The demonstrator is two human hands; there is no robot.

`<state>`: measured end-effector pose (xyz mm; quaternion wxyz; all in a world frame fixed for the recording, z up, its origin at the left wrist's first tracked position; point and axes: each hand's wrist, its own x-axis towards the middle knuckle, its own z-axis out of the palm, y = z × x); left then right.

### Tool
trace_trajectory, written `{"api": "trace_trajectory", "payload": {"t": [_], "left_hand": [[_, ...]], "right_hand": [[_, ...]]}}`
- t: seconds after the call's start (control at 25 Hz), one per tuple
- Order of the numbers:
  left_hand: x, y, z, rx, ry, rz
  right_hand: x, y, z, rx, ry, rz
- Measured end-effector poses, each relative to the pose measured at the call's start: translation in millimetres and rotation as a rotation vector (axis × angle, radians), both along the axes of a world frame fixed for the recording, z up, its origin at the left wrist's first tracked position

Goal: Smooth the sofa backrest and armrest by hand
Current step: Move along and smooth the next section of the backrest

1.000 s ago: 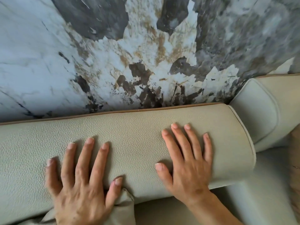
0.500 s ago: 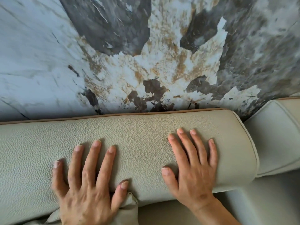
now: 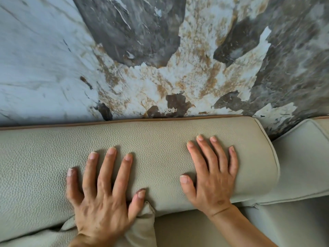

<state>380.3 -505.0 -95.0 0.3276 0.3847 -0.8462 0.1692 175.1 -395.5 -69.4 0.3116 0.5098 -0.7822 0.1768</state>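
The sofa backrest (image 3: 160, 139) is a rounded roll of pale grey-green grained leather with brown piping along its top edge. My left hand (image 3: 103, 193) lies flat on its front face, fingers spread, thumb beside a cushion corner. Palm down near the roll's right end, my right hand (image 3: 211, 177) also presses on the leather with fingers apart. Neither hand holds anything. A second padded section, backrest or armrest (image 3: 302, 157), adjoins at the right.
A marbled wall (image 3: 160, 59) in white, grey and rust rises directly behind the backrest. A small matching cushion (image 3: 142, 229) sits under my left wrist. The seat surface (image 3: 187, 229) shows at the bottom.
Both hands slid to the right along the backrest, staying flat with fingers spread. The view tilted up, showing more wall and less of the right section.
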Motion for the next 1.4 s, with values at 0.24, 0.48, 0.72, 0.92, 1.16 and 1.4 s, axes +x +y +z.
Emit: {"api": "trace_trajectory", "payload": {"t": [0.24,0.48,0.72,0.92,1.16,1.4], "left_hand": [[1,4,4,0.048,0.004,0.000],[3,8,10,0.105,-0.005,0.007],[10,23,49,0.274,-0.182,-0.001],[45,67,98,0.369,-0.216,0.029],[108,133,190,0.290,-0.162,-0.012],[201,213,313,0.187,-0.111,-0.007]], "right_hand": [[1,1,-1,-0.022,0.016,0.000],[-1,4,-5,-0.049,-0.003,0.013],[14,14,29,0.240,-0.133,-0.054],[51,58,67,0.360,-0.280,-0.066],[124,130,152,0.211,-0.233,-0.020],[210,213,277,0.084,-0.199,-0.012]]}}
